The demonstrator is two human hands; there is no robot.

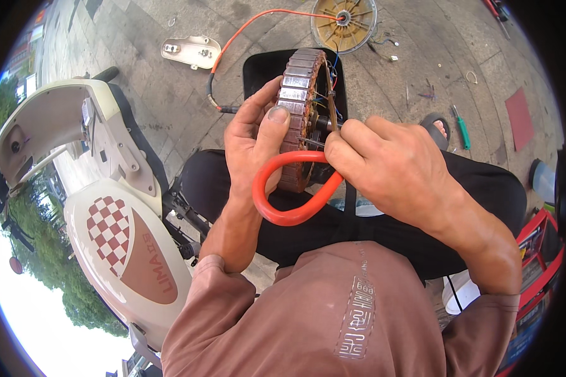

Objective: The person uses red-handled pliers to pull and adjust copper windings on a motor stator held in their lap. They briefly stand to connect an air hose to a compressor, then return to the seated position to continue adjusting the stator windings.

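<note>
A motor stator (294, 94), ringed with metal teeth and copper windings, stands on edge above my lap. My left hand (256, 135) is closed around its left side, the thumb pressed on the outer teeth. Thin coloured wires (334, 78) come out of its right face, near the central shaft (325, 124). Beside that face, my right hand (383, 163) is closed on what look like scissors with a thick red loop handle (283, 217). The loop hangs in front of the stator's lower part. Fingers hide most of the tool; a thin metal piece points into the windings.
Behind the stator is a black container (256, 72). An orange cable (245, 28) runs to a round metal wheel hub (361, 34). A cream cover (188, 47), green-handled screwdriver (462, 129) and red sheet (519, 119) lie on the paving. A white scooter (75, 201) stands left, a red rack (538, 235) right.
</note>
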